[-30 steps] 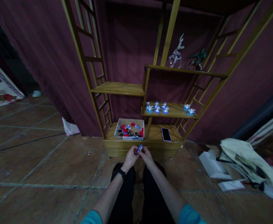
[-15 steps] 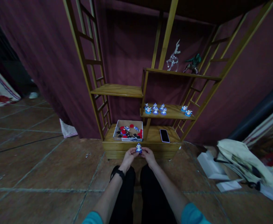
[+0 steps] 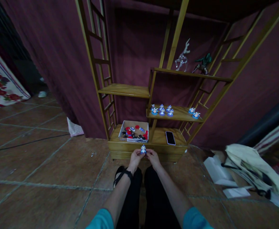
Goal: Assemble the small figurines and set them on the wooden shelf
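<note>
A small blue-and-white figurine (image 3: 143, 149) stands upright between my two hands, in front of the cabinet's lower edge. My left hand (image 3: 135, 158) pinches it from the left, and my right hand (image 3: 153, 157) grips its right side. Just beyond my hands, an open cardboard box (image 3: 121, 135) holds red, black and blue-white pieces in a jumble. Similar figurines (image 3: 162, 112) are grouped at the left of the middle shelf (image 3: 181, 114), and blue-based figurines (image 3: 196, 115) stand at its right end.
A phone (image 3: 170, 138) lies on the bottom board, right of the box. Higher up are a clear deer ornament (image 3: 182, 57) and a dark green statuette (image 3: 203, 63). Wooden posts (image 3: 177, 35) divide the shelving. White boxes (image 3: 219, 171) and a cream cloth bag (image 3: 251, 162) lie on the floor at right.
The view has shifted slightly, so the cabinet appears a little further right. Both hands still hold the figurine at about the same place.
</note>
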Action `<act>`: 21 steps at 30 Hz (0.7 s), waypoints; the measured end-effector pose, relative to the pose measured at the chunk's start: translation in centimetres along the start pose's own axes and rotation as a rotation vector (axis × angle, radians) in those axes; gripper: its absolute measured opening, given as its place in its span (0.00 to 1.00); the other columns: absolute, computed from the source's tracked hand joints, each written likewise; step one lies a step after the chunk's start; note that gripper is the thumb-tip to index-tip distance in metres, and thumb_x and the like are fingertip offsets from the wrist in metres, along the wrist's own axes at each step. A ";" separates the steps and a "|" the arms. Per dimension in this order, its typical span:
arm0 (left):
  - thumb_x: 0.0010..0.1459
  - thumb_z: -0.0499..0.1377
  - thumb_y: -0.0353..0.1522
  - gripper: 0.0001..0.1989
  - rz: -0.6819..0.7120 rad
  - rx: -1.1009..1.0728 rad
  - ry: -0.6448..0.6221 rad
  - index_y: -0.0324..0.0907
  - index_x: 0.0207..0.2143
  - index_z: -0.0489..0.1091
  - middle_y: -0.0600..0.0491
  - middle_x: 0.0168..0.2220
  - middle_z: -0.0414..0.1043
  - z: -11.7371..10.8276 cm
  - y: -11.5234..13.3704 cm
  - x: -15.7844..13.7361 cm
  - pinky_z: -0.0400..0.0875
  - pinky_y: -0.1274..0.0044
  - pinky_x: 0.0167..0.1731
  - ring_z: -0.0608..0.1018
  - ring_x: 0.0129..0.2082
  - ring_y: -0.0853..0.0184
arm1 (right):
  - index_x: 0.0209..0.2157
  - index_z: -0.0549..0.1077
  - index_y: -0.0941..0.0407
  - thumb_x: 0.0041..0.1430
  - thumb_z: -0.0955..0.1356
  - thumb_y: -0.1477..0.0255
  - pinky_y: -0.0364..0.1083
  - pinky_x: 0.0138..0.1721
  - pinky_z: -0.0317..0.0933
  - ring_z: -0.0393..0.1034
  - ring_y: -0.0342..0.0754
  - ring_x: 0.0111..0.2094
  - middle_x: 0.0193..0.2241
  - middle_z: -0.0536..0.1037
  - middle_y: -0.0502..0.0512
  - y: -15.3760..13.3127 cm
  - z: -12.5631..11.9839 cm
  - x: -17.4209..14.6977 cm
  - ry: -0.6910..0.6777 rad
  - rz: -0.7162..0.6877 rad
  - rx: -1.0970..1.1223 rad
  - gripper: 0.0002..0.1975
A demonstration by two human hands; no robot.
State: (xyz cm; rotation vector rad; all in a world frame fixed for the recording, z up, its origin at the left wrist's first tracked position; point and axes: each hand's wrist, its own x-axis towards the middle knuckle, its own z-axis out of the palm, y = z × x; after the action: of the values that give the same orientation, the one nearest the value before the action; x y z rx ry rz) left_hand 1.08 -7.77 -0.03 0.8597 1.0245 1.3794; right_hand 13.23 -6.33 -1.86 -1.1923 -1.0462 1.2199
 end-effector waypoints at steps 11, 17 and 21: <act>0.34 0.67 0.28 0.17 0.051 0.043 0.075 0.38 0.30 0.68 0.52 0.27 0.74 -0.2 -0.8 0.1 0.69 0.73 0.36 0.75 0.28 0.69 | 0.31 0.76 0.55 0.44 0.67 0.66 0.48 0.35 0.68 0.72 0.49 0.34 0.33 0.78 0.53 -0.2 0.1 -0.4 -0.036 0.021 0.035 0.12; 0.32 0.67 0.27 0.17 0.050 0.071 0.092 0.39 0.28 0.66 0.54 0.26 0.73 -0.2 -0.8 0.2 0.69 0.74 0.34 0.74 0.26 0.69 | 0.31 0.76 0.55 0.44 0.66 0.66 0.48 0.34 0.67 0.72 0.48 0.31 0.30 0.78 0.52 -0.3 0.2 -0.4 -0.024 0.027 0.041 0.12; 0.33 0.66 0.25 0.16 0.060 0.093 0.123 0.40 0.27 0.65 0.56 0.24 0.71 -0.1 -0.9 0.3 0.69 0.74 0.32 0.74 0.24 0.69 | 0.31 0.76 0.55 0.44 0.66 0.66 0.48 0.34 0.67 0.72 0.48 0.31 0.30 0.78 0.52 -0.6 0.3 -0.5 0.004 0.041 0.050 0.12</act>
State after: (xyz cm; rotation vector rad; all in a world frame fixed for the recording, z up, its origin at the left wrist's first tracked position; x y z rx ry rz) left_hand 1.33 -7.47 -0.93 0.8886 1.1727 1.4585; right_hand 12.91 -6.83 -1.18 -1.1823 -0.9871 1.2677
